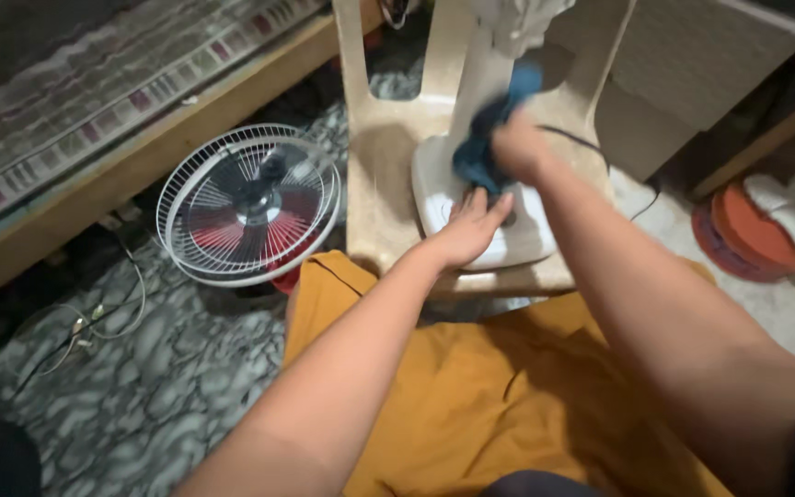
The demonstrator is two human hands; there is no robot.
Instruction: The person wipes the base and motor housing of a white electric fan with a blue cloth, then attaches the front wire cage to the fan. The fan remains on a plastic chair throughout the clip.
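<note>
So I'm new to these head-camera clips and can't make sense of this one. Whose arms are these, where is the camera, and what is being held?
The camera sits on the person's head and looks down, so both bare arms are their own. The left hand lies flat on the white fan base, which stands on a pale plastic stool. The right hand grips a blue cloth against the fan's white pole. On the patterned floor to the left lies a detached white fan grille. An orange cloth covers the person's lap.
</note>
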